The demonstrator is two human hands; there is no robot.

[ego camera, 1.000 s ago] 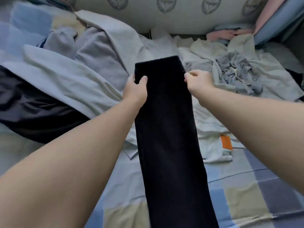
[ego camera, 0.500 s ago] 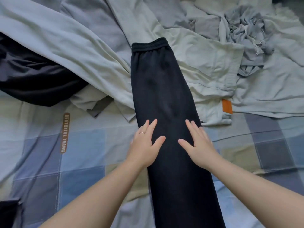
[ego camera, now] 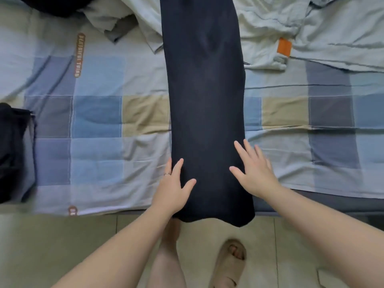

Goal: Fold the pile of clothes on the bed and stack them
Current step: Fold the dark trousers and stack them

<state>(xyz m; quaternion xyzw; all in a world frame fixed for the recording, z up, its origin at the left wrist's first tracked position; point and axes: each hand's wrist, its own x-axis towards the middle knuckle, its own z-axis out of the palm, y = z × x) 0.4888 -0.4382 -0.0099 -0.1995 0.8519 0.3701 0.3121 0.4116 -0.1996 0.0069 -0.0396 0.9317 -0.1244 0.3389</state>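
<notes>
- Left hand (ego camera: pixel 173 187) and right hand (ego camera: pixel 254 170), fingers straight, press the dark trousers (ego camera: pixel 206 96) at frame centre (smoothing them flat for folding).
- Hem overhangs the bed (ego camera: pixel 99 117) edge.

The dark trousers (ego camera: pixel 205 90) are cut off by the top edge, so the waistband is not seen. The pale garments (ego camera: pixel 291 21) beside them are cropped at the top and right edges. A black item (ego camera: pixel 12 152) at the left edge is cropped and blurred, and what it is cannot be told. Lettering on the bedsheet (ego camera: pixel 99 113) near the bed's edge is smeared. One bare foot (ego camera: pixel 170 231) is partly hidden under the trousers' hem. The slipper (ego camera: pixel 228 265) is cut off by the bottom edge.
</notes>
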